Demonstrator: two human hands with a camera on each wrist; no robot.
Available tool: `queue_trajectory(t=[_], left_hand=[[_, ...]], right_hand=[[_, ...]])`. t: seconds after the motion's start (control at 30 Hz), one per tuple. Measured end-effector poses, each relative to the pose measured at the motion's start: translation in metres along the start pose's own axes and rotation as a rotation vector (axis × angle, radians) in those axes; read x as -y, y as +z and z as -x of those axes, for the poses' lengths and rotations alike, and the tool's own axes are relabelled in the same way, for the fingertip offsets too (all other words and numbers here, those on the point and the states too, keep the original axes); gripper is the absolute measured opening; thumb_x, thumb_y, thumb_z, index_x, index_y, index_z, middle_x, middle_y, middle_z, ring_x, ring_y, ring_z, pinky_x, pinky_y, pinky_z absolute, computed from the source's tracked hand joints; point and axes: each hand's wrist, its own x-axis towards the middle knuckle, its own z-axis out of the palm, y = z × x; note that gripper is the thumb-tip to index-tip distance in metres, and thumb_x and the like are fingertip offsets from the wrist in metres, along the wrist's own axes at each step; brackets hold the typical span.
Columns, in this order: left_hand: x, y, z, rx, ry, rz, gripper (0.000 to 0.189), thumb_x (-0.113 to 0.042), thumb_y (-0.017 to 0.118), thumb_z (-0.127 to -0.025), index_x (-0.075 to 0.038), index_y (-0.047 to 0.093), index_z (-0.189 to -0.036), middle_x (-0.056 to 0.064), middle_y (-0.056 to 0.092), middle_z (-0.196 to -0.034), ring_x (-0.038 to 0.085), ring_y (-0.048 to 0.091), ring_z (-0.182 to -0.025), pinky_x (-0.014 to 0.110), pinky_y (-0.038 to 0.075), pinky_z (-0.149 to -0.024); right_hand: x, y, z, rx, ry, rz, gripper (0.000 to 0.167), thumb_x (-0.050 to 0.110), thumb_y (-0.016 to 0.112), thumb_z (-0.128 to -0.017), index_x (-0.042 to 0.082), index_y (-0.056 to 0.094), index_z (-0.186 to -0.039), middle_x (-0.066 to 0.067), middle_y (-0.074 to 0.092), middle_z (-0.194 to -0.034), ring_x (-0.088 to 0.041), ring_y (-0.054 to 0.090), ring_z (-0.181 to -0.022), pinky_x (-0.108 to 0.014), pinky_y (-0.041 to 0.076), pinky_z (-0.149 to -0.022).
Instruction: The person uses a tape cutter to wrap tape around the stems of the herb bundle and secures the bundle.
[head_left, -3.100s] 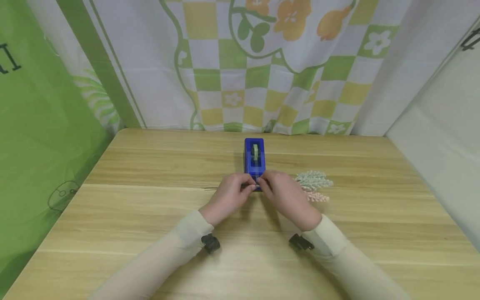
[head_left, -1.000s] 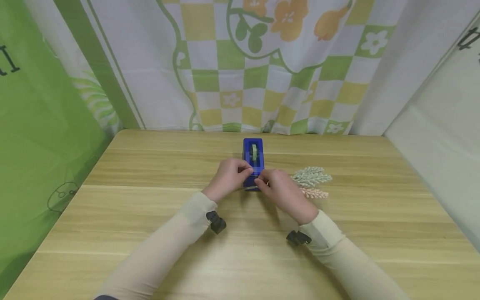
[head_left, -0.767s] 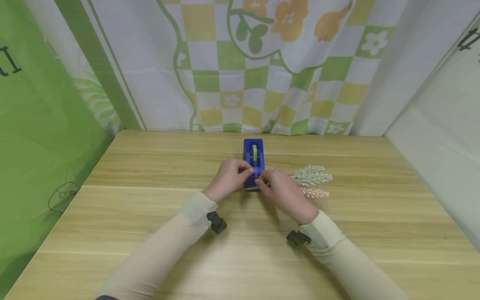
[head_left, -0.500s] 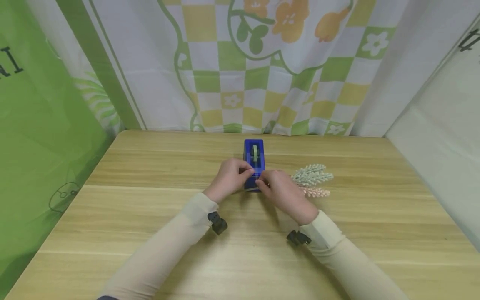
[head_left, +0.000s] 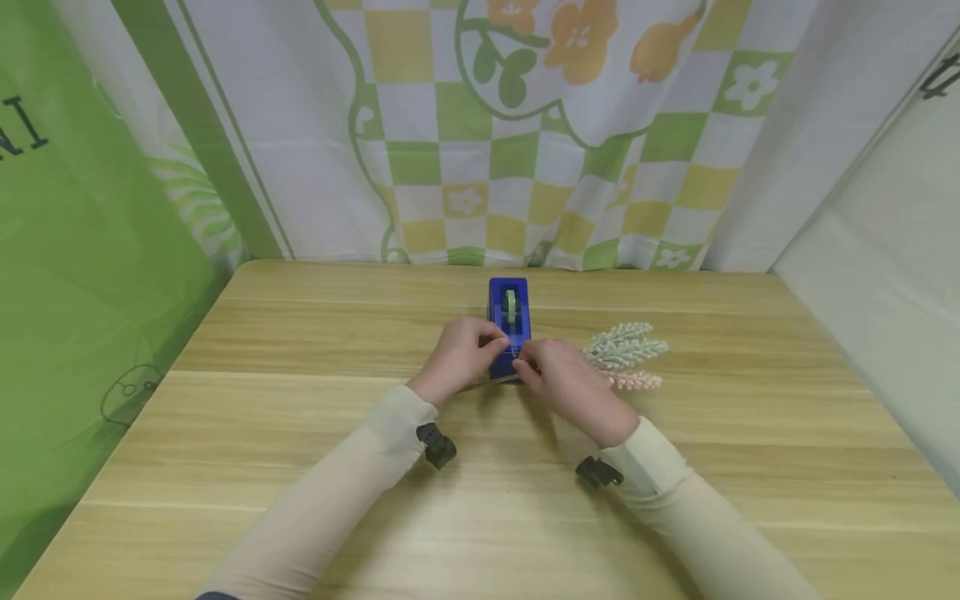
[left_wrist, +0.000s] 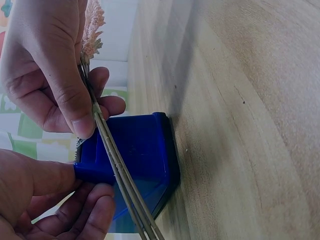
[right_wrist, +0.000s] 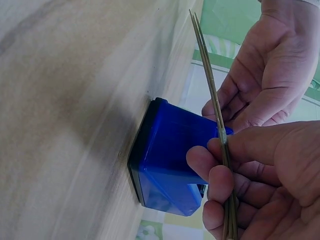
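A blue tape dispenser [head_left: 506, 367] stands on the table with a pale tape roll [head_left: 512, 307] in it. My left hand [head_left: 459, 358] grips its toothed front end between thumb and fingers, as the left wrist view shows. My right hand [head_left: 576, 385] pinches a bundle of thin artificial flower stems [left_wrist: 122, 172] just in front of the dispenser. Around the stems at the right fingertips is a whitish bit of tape [left_wrist: 96, 107]. Pale green flower heads [head_left: 626, 346] and pink ones [head_left: 636, 380] stick out beyond the right hand. In the head view the hands hide most of the stems.
The wooden table [head_left: 300, 333] reaches back to a checked, flowered curtain [head_left: 465, 158]. A green cloth [head_left: 82, 250] hangs at the left and a white one [head_left: 885, 233] at the right. Black wrist cameras [head_left: 437, 446] sit on both cuffs.
Since the oldest frame, my left hand has left the stems and moved back to the dispenser. The right hand keeps its hold. Lately the flower heads have swung slightly towards the curtain.
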Motion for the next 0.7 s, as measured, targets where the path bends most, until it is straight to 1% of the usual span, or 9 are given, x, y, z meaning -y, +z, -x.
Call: queue_trajectory(t=[0.2,0.43,0.7], left_hand=[[0.0007,0.0005,0.0,0.003,0.003,0.007,0.019,-0.014,0.065,-0.104,-0.003,0.081,-0.1,0.011,0.079,-0.097,0.012,0.058,-0.074,0.021,0.045,-0.066],[0.0002,0.0005,0.0004,0.013,0.001,0.016,0.02,-0.015,0.065,-0.104,-0.003,0.08,-0.1,0.013,0.079,-0.096,0.012,0.056,-0.072,0.021,0.044,-0.064],[-0.0007,0.0003,0.0012,0.01,-0.009,0.014,0.02,-0.015,0.065,-0.104,-0.003,0.08,-0.1,0.013,0.079,-0.096,0.012,0.056,-0.072,0.02,0.043,-0.063]], right_hand=[[-0.0008,-0.0002,0.0001,0.011,-0.01,-0.001,0.028,0.013,0.064,-0.102,0.01,0.063,-0.075,0.001,0.055,-0.065,-0.012,0.047,-0.057,-0.024,0.04,-0.054],[-0.0018,-0.0016,0.0004,0.005,-0.032,-0.007,0.03,0.012,0.064,-0.102,0.011,0.061,-0.072,0.002,0.052,-0.064,-0.011,0.046,-0.057,-0.024,0.038,-0.054],[-0.0028,-0.0012,0.0004,0.002,-0.054,-0.03,0.032,0.011,0.063,-0.103,0.011,0.058,-0.071,0.002,0.05,-0.063,-0.011,0.044,-0.057,-0.023,0.038,-0.054]])
